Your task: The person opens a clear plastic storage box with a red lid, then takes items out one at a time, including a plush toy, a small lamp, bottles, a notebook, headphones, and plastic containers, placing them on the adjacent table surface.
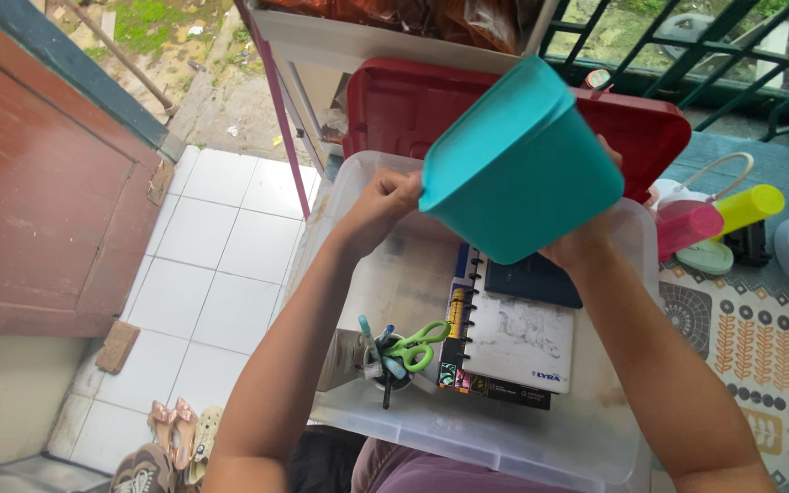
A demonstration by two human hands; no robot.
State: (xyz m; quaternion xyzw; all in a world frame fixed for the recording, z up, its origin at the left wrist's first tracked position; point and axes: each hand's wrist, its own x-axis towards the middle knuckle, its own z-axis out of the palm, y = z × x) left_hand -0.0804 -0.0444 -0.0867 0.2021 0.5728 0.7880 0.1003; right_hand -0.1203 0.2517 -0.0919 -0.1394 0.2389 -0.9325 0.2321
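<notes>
Fingers of our left hand (383, 203) are curled tight on the near-left rim corner of the teal container (522, 164), thumb side pinching the edge. Right hand (586, 239) sits under and behind the container's lower right side; its fingers are mostly hidden by the teal wall, so we can't tell exactly how far they close, but the palm presses against the container and carries it. So both hands are on the same thing, one per side.

Container is tilted, its base turned toward the camera, mouth facing away and up-left. It's held in the air above the clear plastic bin (468, 429), over the bin's far half, and in front of the red lid (394, 110) that leans upright behind the bin.

Inside the bin, below our hands: a spiral-bound sketch pad (522, 342) on top of a dark book, w/ a dark blue notebook (531, 278) just beyond it, partly under the container. Left of the pad stands a cup of pens holding green-handled scissors (417, 345).

To the right, on the patterned mat (760, 338), lie a pink cup (687, 226) and a yellow tube (749, 206), well apart from the hands. White floor tiles (221, 274) lie to the left.
</notes>
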